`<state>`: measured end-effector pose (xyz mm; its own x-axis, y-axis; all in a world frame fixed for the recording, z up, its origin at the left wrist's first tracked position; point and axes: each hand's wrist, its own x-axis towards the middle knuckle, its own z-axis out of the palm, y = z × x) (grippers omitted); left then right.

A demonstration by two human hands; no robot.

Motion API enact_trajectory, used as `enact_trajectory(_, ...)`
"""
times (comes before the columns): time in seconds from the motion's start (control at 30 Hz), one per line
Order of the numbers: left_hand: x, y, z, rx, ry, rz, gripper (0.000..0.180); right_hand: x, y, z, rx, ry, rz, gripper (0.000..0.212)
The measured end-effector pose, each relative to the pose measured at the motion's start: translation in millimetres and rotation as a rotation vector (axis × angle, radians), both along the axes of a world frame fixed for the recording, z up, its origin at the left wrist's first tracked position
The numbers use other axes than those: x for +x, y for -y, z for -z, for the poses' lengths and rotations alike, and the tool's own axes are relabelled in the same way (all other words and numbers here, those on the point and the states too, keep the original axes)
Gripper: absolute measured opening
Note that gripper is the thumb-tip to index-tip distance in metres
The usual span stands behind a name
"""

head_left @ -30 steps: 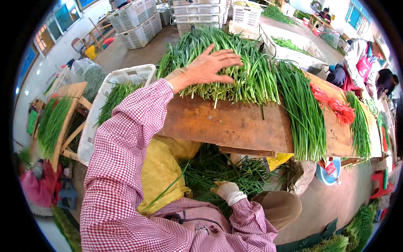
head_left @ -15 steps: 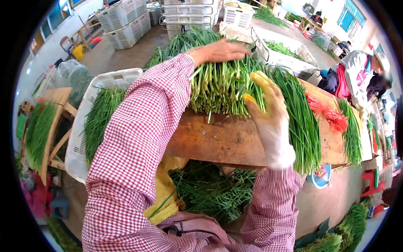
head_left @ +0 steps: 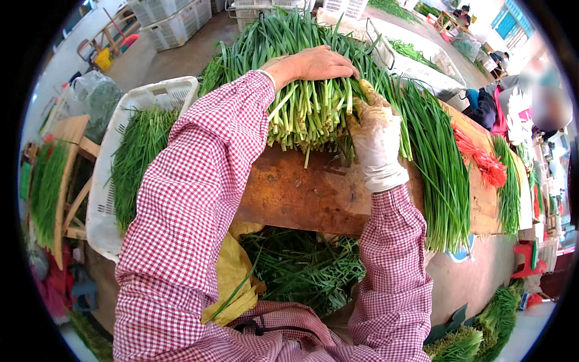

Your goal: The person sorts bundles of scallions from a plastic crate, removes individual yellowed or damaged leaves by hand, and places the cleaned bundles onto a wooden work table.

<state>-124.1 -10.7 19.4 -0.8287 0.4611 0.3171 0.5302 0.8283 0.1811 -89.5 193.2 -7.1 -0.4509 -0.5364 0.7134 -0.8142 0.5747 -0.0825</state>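
A big bundle of green chives (head_left: 313, 108) lies on a worn wooden board (head_left: 307, 193), pale stem ends toward me. My bare left hand (head_left: 313, 63) lies flat on top of the bundle, pressing it down. My right hand (head_left: 377, 139), in a dirty white glove, is pressed against the bundle's right side, fingers tucked into the stems. Both sleeves are red-and-white checked. Beside the glove, a second row of long chives (head_left: 437, 175) lies spread on the board.
A white plastic crate (head_left: 105, 181) holding chives stands at left. Red ties (head_left: 479, 160) lie on the board's right part. Cut greens (head_left: 301, 271) lie under the board by a yellow apron. More white crates stand far back; a person sits at right.
My gloved right hand came up from below the board and now presses the bundle's right side. My left hand has slid further over the top of the chives.
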Motion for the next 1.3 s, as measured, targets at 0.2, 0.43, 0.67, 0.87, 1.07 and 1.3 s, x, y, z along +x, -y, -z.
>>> enact_trajectory(0.2, -7, 0, 4, -0.003, -0.011, 0.005, 0.037, 1, -10, -8, -0.025, -0.058, -0.174, 0.008)
enact_trajectory(0.43, -7, 0, 9, -0.032, 0.009, -0.030, 0.035, 86, -41, -36, -0.118, 1.679, -0.682, 0.016)
enact_trajectory(0.67, 2, 5, 5, -0.023, -0.030, -0.057, 0.037, 136, -69, -10, 0.516, 0.819, -0.623, 0.033)
enact_trajectory(0.87, -2, -11, -6, 0.090, 0.192, -0.076, 0.038, 17, -24, -38, 0.078, 0.191, -0.094, 0.026)
enact_trajectory(1.07, 3, -3, 3, 0.034, -0.019, -0.020, 0.036, 21, -6, -39, 0.151, 0.196, -0.093, 0.027)
enact_trajectory(1.3, 1, -10, -2, 0.087, 0.130, -0.072, 0.035, 17, -12, -39, 0.015, 0.608, -0.171, 0.033)
